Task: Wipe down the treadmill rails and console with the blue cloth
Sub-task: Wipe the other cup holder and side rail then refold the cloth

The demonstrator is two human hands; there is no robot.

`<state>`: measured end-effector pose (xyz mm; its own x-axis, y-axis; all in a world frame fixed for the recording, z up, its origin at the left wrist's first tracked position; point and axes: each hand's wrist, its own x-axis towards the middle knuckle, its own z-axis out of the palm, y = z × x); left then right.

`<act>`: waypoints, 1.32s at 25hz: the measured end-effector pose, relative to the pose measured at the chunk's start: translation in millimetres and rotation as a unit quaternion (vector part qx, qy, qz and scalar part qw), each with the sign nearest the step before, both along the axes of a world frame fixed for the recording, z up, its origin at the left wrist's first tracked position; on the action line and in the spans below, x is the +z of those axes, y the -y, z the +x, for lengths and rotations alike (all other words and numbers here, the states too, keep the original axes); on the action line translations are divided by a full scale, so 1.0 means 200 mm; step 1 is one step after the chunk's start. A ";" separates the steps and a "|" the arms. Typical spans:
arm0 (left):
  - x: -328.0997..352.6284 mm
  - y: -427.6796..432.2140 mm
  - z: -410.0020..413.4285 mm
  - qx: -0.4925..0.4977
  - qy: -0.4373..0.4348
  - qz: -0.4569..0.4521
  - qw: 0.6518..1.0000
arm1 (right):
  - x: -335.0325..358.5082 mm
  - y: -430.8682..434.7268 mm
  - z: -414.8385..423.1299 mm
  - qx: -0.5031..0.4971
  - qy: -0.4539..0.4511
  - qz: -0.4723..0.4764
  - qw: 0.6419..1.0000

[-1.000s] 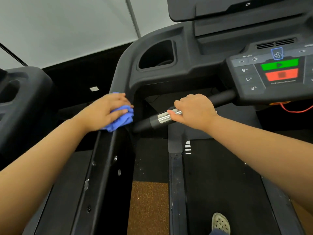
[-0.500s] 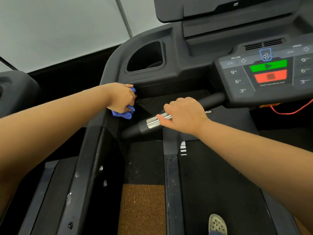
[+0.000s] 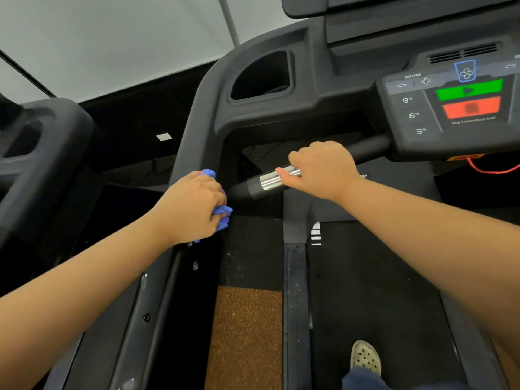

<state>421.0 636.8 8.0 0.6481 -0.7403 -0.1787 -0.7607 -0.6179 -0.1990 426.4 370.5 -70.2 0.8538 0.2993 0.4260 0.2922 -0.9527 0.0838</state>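
head view: the blue cloth (image 3: 222, 215) is seen bunched in the left hand (image 3: 191, 206), whose grip is clamped round it, and is pressed against the inner side of the treadmill's left rail (image 3: 194, 136), below the cup holder (image 3: 261, 77). the pulse-sensor handlebar (image 3: 253, 187) is held by the right hand (image 3: 320, 170), its grip closed over the silver sensor plate. the console (image 3: 408, 114) is shown at upper right, with a green button (image 3: 468, 90) above a red button (image 3: 472, 108). a perforated shoe (image 3: 365, 357) is planted on the belt (image 3: 365, 277).
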 end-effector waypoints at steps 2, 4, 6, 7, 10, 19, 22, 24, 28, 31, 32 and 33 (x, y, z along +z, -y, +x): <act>0.01 -0.04 -0.13 0.005 -0.008 -0.004 1.000 | 0.02 0.00 -0.01 0.001 -0.024 -0.001 1.000; 0.02 -0.09 -0.25 0.014 -0.025 -0.017 0.999 | 0.04 0.00 -0.02 0.003 -0.045 0.009 0.999; 0.03 -0.16 -0.32 0.044 -0.074 -0.101 0.991 | 0.04 -0.01 -0.02 -0.005 -0.053 0.019 0.998; 0.03 -0.19 -0.32 0.072 -0.103 -0.163 0.979 | 0.04 -0.01 -0.02 -0.012 -0.055 0.023 0.998; -0.02 -0.18 -0.21 0.167 -0.090 -0.306 0.933 | 0.02 -0.03 -0.02 -0.034 -0.049 0.029 0.998; -0.02 0.21 0.74 0.250 -0.012 -0.228 0.941 | 0.00 -0.03 0.00 -0.038 -0.020 0.019 0.999; 0.03 0.30 0.87 0.274 -0.025 -0.240 0.931 | 0.00 -0.03 0.00 -0.034 -0.007 0.012 0.999; 0.05 0.26 0.91 0.340 -0.047 -0.299 0.890 | 0.00 -0.03 0.00 -0.033 -0.001 0.014 0.999; 0.06 0.02 0.69 0.425 -0.145 -0.451 0.772 | -0.01 -0.04 -0.01 -0.024 -0.002 0.014 1.000; 0.01 -0.10 0.38 0.374 -0.174 -0.492 0.766 | -0.01 -0.04 -0.01 -0.019 -0.018 -0.013 1.000; 0.00 -0.13 0.29 0.354 -0.177 -0.489 0.777 | -0.01 -0.04 -0.01 -0.019 -0.023 -0.025 0.999; -0.01 -0.15 0.20 0.339 -0.164 -0.473 0.797 | -0.01 -0.04 -0.01 -0.020 -0.027 -0.039 0.999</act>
<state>461.4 667.6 6.8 0.9894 -0.1451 0.0086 -0.1039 -0.6646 0.7399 424.5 378.6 -71.3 0.8869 0.2951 0.3555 0.2599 -0.9548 0.1443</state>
